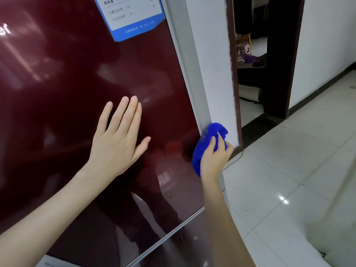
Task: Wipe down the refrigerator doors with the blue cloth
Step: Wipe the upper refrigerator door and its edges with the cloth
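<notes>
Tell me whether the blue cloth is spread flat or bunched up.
Bunched up. The blue cloth is wadded into a lump in the right hand, pressed against the right edge of the refrigerator door.

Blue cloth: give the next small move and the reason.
Probably slide the blue cloth along the door's grey side edge: the right hand presses it bunched against that edge, while the left hand lies flat on the red door.

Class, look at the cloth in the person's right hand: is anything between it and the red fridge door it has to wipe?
Nothing visible. The right hand presses the blue cloth against the door's right edge. On the red door itself, the left hand lies flat and a label sits higher up.
</notes>
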